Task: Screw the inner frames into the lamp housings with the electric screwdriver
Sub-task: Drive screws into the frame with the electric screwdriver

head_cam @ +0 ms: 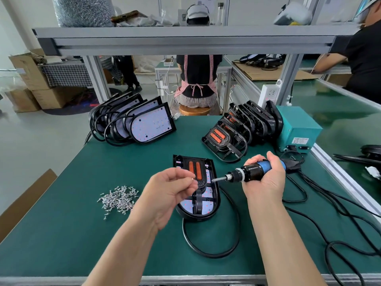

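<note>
A housing (198, 217) lies face up in the middle of the green desk (82, 234), just beyond the hands, its black cable (210, 253) looping toward the near edge. An inner frame (195, 162) with two orange strips sits in its far half.

The hands are held apart above the housing. The left hand (171, 193) is palm up, thumb and fingertips pinching a small screw (192, 178). The right hand (266, 178) is wrapped round the screwdriver (252, 172), which lies nearly level with its bit (218, 179) pointing left at the screw, over the housing's right edge. Bit and screw are close but not touching.

A pile of screws (119, 200) lies left of the left hand. At the far left, more housings (148, 122) lean in a row; at the far right stands a row of frames (237, 129) against a teal box (296, 126).
</note>
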A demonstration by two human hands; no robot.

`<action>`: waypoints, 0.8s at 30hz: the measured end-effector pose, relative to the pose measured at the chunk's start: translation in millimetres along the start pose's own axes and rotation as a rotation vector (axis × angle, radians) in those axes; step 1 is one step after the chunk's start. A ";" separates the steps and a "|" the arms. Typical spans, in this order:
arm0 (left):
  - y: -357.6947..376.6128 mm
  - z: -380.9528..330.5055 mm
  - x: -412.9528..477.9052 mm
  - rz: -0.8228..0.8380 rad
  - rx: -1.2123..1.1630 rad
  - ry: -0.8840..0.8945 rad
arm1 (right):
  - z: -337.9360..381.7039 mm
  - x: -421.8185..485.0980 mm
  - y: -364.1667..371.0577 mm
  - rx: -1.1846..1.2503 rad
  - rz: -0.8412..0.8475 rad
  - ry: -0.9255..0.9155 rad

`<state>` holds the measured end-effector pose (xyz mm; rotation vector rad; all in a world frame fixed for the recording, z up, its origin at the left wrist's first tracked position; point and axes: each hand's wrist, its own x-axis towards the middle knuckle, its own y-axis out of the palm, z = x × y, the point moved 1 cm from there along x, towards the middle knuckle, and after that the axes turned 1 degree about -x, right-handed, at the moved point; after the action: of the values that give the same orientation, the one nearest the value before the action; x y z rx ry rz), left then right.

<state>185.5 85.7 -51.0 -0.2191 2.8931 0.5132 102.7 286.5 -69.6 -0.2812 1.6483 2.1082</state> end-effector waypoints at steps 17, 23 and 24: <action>28.4 25.0 -10.0 0.047 -0.173 -0.080 | 15.6 -28.1 3.0 -0.144 0.038 -0.261; 28.9 28.2 -11.9 0.013 -0.121 -0.028 | 15.6 -30.3 4.1 -0.164 0.034 -0.297; 29.6 29.2 -12.3 0.002 -0.101 -0.009 | 15.8 -30.8 4.3 -0.169 0.035 -0.304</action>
<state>196.9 124.8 -65.6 -0.2277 2.8615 0.6604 129.5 294.1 -48.6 0.0176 1.3132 2.1931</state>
